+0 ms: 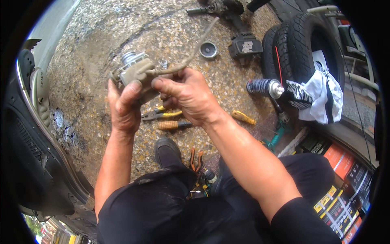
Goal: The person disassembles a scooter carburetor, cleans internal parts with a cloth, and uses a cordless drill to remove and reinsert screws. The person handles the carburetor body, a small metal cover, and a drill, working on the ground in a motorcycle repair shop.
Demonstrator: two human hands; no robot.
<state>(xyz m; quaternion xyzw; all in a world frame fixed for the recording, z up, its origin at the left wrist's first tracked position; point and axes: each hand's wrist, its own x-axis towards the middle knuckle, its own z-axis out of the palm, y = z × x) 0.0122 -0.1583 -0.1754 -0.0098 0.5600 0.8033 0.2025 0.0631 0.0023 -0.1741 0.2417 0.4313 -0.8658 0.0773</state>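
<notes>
A dirty grey carburetor (138, 70) is up off the ground, tilted, with its round metal top pointing away from me. My left hand (125, 103) is wrapped round its near left side, thumb on the body. A thin, grimy rubber hose (194, 52) runs from its right side up and away. My right hand (185, 93) is closed at the hose's base, thumb and forefinger pinching there; whether those fingers also touch the body is hidden. Below the hands lie yellow-handled pliers (156, 113) and a screwdriver with an orange grip (168, 125).
A cordless impact wrench (239, 34) and a round cup-like part (208, 49) lie beyond. Tyres (284, 49), a spray can (264, 87) and a white plastic bag (330, 95) stand right. A yellow-handled tool (243, 117) lies nearer. Vehicle bodywork (36, 158) borders the left; boxes (337, 207) the lower right.
</notes>
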